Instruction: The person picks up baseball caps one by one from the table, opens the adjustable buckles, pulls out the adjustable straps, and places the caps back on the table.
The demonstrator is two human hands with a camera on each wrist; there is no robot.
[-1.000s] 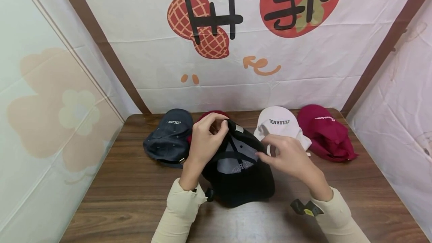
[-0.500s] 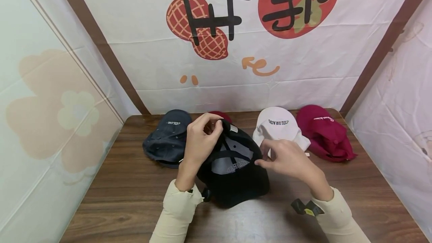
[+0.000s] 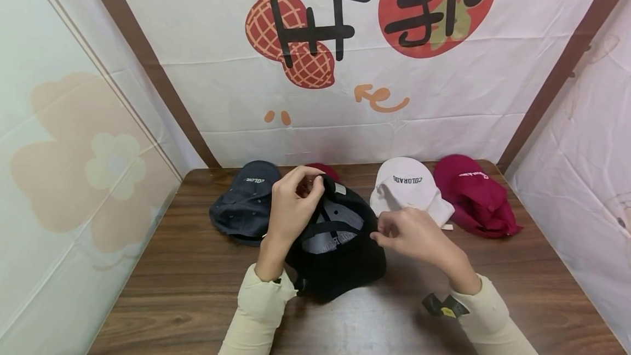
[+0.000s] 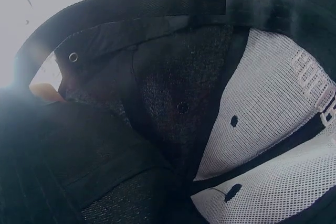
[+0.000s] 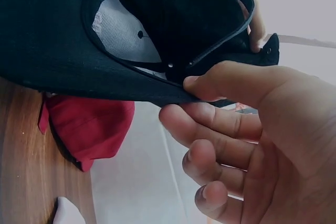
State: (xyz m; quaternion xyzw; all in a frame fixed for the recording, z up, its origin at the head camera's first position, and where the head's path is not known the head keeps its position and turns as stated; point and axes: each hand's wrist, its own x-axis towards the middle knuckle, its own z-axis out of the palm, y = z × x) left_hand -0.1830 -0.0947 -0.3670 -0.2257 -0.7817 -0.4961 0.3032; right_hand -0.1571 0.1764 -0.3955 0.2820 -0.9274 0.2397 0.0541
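A black baseball cap (image 3: 345, 270) is held over the table with its inside facing up and its brim toward the person. At the cap's back edge, by a white label, the left hand (image 3: 292, 207) pinches between thumb and fingers. On the opposite side the right hand (image 3: 416, 237) pinches the rim; in the right wrist view its thumb (image 5: 226, 83) lies on the sweatband and the index finger is beneath. Pale mesh panels (image 4: 262, 98) and dark seams line the crown in the left wrist view.
Along the table's far edge lie a dark blue cap (image 3: 248, 201), a white cap (image 3: 404, 182), and a crimson cap (image 3: 473, 196). Another red cap (image 3: 322, 169) is mostly hidden behind the left hand. A printed cloth (image 3: 222, 97) hangs behind the wooden table (image 3: 172, 289).
The black cap has shifted a little left and turned slightly. Both hands have moved slightly left with it, keeping their pinch. The other caps lie as before.
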